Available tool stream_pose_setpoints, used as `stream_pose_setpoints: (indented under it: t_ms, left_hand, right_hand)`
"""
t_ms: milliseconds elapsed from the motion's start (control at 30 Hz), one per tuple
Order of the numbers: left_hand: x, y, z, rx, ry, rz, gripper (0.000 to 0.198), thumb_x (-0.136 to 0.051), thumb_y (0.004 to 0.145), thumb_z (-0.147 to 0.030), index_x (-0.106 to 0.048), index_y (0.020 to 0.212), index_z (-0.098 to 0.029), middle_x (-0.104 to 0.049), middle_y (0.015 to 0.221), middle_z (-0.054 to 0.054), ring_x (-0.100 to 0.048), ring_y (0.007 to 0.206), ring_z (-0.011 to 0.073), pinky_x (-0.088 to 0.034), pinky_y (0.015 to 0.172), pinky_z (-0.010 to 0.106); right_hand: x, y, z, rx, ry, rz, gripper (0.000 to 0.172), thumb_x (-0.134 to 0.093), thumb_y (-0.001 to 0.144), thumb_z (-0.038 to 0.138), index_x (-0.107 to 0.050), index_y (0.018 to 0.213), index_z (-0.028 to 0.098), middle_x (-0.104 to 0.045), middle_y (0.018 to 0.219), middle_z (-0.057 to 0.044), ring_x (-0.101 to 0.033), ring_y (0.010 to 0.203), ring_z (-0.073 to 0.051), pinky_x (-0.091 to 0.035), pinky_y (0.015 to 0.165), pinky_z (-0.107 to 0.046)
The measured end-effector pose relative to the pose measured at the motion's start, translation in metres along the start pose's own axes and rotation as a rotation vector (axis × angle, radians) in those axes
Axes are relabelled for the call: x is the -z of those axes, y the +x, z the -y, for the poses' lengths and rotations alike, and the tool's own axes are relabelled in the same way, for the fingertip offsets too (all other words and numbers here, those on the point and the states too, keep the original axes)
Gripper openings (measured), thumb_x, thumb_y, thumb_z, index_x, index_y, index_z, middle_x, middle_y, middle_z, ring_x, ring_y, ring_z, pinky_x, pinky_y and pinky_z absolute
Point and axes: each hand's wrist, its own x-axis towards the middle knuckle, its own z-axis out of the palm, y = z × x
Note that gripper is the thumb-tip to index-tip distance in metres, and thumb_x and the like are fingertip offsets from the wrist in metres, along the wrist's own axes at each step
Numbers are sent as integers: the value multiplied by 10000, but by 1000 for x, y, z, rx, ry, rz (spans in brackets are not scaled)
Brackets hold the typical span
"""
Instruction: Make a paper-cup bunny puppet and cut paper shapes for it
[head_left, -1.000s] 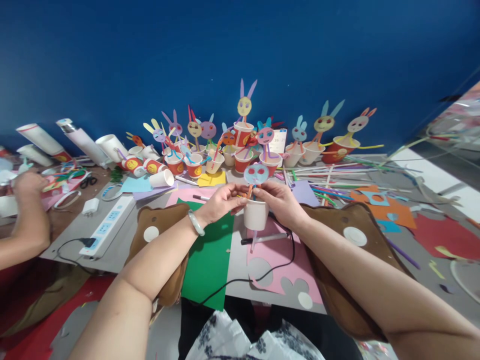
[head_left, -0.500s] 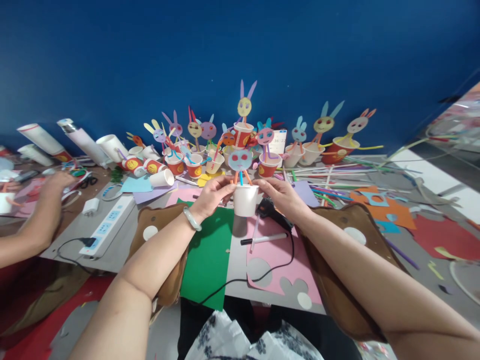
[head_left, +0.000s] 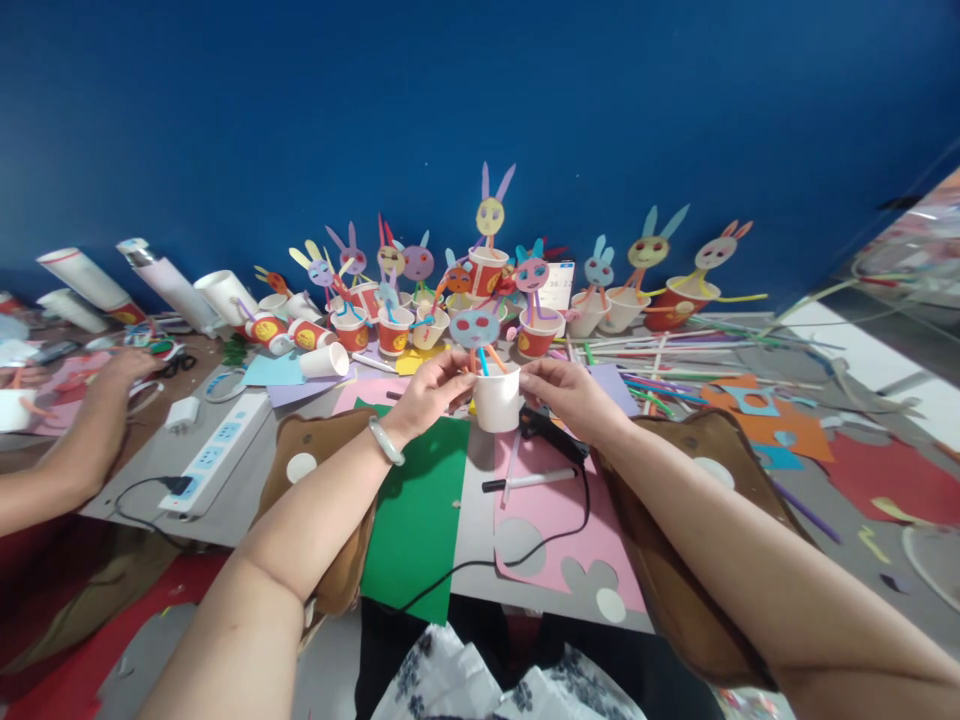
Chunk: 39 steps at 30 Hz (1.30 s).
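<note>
My left hand [head_left: 429, 392] and my right hand [head_left: 564, 393] both grip a white paper cup [head_left: 497, 399], one on each side of its rim, holding it above the table. A blue paper bunny face [head_left: 474, 327] on orange and blue straws stands up out of the cup. Right beyond it stand several finished bunny cups [head_left: 537, 330], red and white, in a row against the blue wall. Below the cup lie a black glue gun [head_left: 550, 431], a marker [head_left: 529, 480], pink paper [head_left: 559, 520] with cut-out holes and green paper [head_left: 418, 515].
Another person's arm and hand [head_left: 105, 385] reach over the table at the far left. A white power strip [head_left: 217, 445] lies left of my arms. Loose straws [head_left: 660, 355] and orange and red paper scraps [head_left: 780, 420] cover the right side. Cup stacks [head_left: 169, 285] lie at the back left.
I have lifted the cup with the bunny face off the pink paper and carried it away from me towards the row of finished cups. The other person's hand shifted right.
</note>
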Motion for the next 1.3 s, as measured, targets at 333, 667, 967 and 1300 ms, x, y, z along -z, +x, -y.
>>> stream_pose_setpoints:
  t_ms: [333,667,967,1300]
  left_hand:
    - [-6,-5,-6,-36,105,8,357,-743,787,-476,-573,903,-184,-508,705,-24,-438,555,79,-362,529,227]
    - [-7,-5,-2,-23,111,40,375,-771,753,-455,-561,862,-165,-562,762,-5,-485,582,81,-399,529,212]
    - [-4,-4,0,-82,210,104,314,-699,823,-448,-611,863,-150,-545,728,3,-477,645,105,-401,609,227]
    - [-10,-7,5,-82,338,132,495,-690,778,-584,-490,641,-152,-389,624,-37,-364,622,96,-308,587,233]
  right_hand:
    - [7,1,4,-116,62,65,334,-770,701,474,-579,701,200,-554,508,29,-439,451,-86,-252,422,-237]
    - [-4,4,-6,-142,328,-54,235,-737,641,250,-505,646,211,-414,495,71,-336,439,-59,-239,424,-211]
    - [-6,2,-2,-289,388,35,416,-778,714,435,-450,620,198,-402,532,56,-279,424,-40,-169,381,-197]
    - [-11,-2,-6,-285,455,93,338,-820,637,286,-499,664,186,-386,471,92,-277,398,-27,-169,412,-200]
